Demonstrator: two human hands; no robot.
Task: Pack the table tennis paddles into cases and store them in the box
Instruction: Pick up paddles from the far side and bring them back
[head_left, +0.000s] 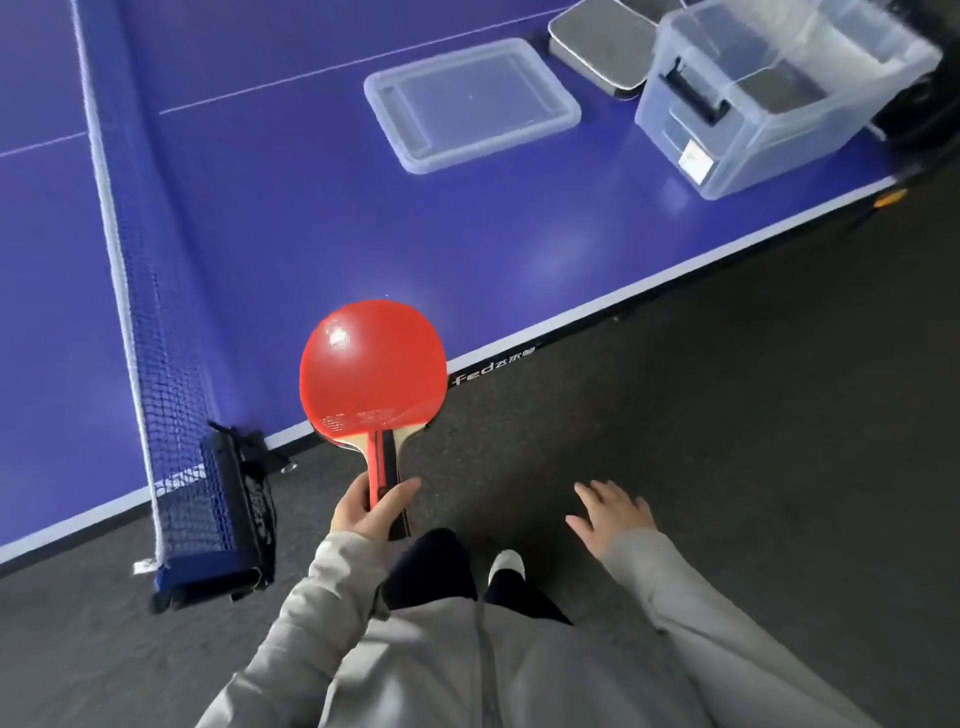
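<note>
Holding a red-faced paddle (373, 364) by its handle, the left hand (363, 512) has its fingers (402, 491) and thumb clamped round the grip, blade up and tilted slightly. The blade hangs over the near edge of the blue bench (311, 218), partly above the dark floor (675, 389). A dark edge shows under the blade; cannot tell if a second paddle is stacked there. The right hand (610, 514) hovers over the floor, palm down, fingers (597, 491) apart and straight, holding nothing. A clear box (753, 140) sits on the far right corner of the bench, open on top, with dark shapes showing through its walls, too unclear to name. Its clear lid (470, 104) lies flat on the bench just left of it, not touching. Grey cases (597, 41) lie behind the lid, beside the box. The net (156, 312) runs along the left, its clamp at the bench edge near the left hand. Grey sleeves are on both arms.
</note>
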